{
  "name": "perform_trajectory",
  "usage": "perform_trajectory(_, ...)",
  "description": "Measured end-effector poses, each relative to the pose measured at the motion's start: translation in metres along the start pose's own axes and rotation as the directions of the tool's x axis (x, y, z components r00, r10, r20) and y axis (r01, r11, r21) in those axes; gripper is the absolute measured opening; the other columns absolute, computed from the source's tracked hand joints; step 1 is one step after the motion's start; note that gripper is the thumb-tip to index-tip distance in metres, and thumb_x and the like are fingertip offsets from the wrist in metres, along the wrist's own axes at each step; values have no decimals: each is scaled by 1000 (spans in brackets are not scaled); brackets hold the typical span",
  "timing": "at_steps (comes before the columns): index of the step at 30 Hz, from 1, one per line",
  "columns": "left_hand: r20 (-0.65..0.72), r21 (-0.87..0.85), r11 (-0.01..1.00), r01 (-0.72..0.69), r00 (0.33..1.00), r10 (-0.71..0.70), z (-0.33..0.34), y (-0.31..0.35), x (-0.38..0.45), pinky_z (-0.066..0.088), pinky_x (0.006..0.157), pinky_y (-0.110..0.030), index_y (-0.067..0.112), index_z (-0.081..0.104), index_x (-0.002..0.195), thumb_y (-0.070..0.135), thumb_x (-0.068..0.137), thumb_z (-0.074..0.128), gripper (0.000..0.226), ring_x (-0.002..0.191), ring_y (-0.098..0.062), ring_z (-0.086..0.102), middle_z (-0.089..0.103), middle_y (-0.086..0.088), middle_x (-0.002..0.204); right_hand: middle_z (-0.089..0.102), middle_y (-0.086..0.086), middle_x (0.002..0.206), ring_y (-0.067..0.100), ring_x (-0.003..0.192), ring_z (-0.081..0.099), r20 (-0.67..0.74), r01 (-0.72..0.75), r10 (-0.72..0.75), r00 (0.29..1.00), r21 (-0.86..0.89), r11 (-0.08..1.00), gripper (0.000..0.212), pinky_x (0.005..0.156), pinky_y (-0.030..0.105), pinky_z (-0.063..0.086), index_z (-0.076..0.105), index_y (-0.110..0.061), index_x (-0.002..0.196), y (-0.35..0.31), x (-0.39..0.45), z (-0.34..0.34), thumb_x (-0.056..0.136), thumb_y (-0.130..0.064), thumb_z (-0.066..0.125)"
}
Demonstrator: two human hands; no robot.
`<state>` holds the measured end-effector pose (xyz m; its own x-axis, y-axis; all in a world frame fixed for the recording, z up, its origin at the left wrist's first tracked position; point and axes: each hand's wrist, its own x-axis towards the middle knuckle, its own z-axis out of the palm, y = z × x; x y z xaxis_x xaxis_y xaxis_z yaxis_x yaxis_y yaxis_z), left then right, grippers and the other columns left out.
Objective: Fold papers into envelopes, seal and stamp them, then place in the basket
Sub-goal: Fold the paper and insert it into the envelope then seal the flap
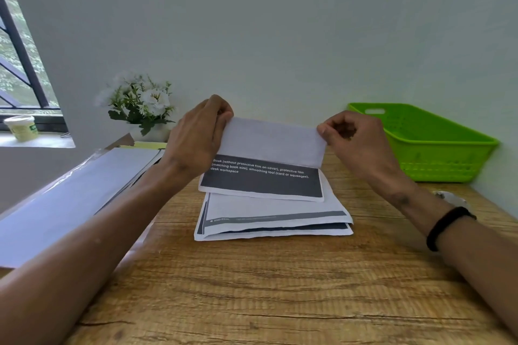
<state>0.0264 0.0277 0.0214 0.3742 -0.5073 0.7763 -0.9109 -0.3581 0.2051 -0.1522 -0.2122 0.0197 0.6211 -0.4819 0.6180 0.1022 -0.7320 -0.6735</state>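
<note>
Both hands hold up the far flap of a white printed sheet of paper [269, 148] over the middle of the wooden desk [252, 288]. The left hand [196, 137] pinches the flap's left corner, fingers curled around the edge; the right hand [353, 143] pinches the right corner between thumb and bent fingers. The sheet's near half, dark grey with white print, rests on a small pile of folded printed papers [274, 218] lying flat on the desk. A bright green perforated plastic basket [437, 145] sits at the far right against the wall. A stack of white sheets [70, 190] lies at the left, beside a pot of white flowers [140, 103].
</note>
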Motion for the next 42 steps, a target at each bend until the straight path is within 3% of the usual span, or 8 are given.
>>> perform_trajectory(3, -31, -88, 992, 89, 995, -92, 3, 3, 1, 44, 64, -35, 14, 55, 109, 29, 111, 43, 19, 75, -17, 57, 61, 4, 87, 79, 17, 102, 26, 95, 78, 164, -246, 197, 967, 380, 892, 28, 87, 41, 63, 75, -4, 102, 1, 0, -2, 84, -22, 86)
perform_trajectory(8, 13, -259, 912, 317, 946, -325, 7, 9, 1, 46, 67, -23, 21, 58, 115, 37, 108, 52, 18, 86, -10, 59, 64, 3, 103, 81, 9, 103, 30, 101, 77, 230, -337, 262, 937, 406, 849, 21, 91, 46, 61, 77, -11, 107, 0, -3, 6, 86, -9, 81)
perform_trajectory(14, 576, -607, 244, 757, 630, -521, 1, 23, 2, 63, 69, -32, 11, 64, 121, 26, 97, 73, 30, 90, -17, 75, 72, -10, 115, 80, 9, 97, 18, 74, 77, 212, -454, 412, 886, 573, 682, 14, 76, 35, 66, 74, -9, 97, 3, 0, 4, 88, 1, 76)
perform_trajectory(23, 688, -667, -197, 719, 493, -533, 2, 25, 6, 63, 62, -24, -5, 66, 111, -8, 97, 62, 15, 90, -23, 72, 69, -19, 111, 74, 10, 90, 20, 75, 70, 268, -522, 475, 838, 647, 556, 20, 59, 25, 60, 74, -5, 94, 1, 3, 4, 95, 10, 61)
perform_trajectory(30, 651, -701, -189, 687, 509, -563, 2, 26, 6, 66, 68, -29, -2, 72, 94, -3, 93, 70, 3, 92, -21, 68, 71, -14, 96, 70, 29, 103, 36, 83, 72, 345, -528, 518, 782, 810, 256, 33, 71, 40, 64, 64, 12, 103, 4, 6, 0, 79, 4, 44)
perform_trajectory(38, 622, -711, -152, 686, 513, -591, -3, 23, 9, 64, 66, -32, -1, 75, 105, -3, 100, 42, 34, 93, -27, 72, 73, -19, 110, 78, 8, 93, 24, 89, 74, 158, -430, 412, 897, 520, 738, 20, 89, 45, 61, 77, -6, 98, 10, 3, 4, 80, -1, 84)
perform_trajectory(40, 565, -720, -32, 694, 558, -607, -6, 23, 8, 61, 70, -33, 5, 75, 110, 10, 100, 42, 35, 85, -23, 70, 73, -14, 106, 77, -6, 78, 21, 81, 75, 152, -419, 400, 904, 497, 760, 30, 90, 48, 61, 77, -7, 107, 10, 1, 5, 79, 2, 84)
perform_trajectory(42, 431, -655, 300, 693, 669, -605, -7, 23, 8, 58, 79, -34, 15, 76, 112, 29, 103, 52, 29, 86, -19, 70, 74, -5, 105, 74, -11, 71, 20, 79, 75, 140, -403, 389, 911, 506, 762, 34, 90, 47, 62, 76, -8, 109, 9, 0, 6, 79, 4, 84)
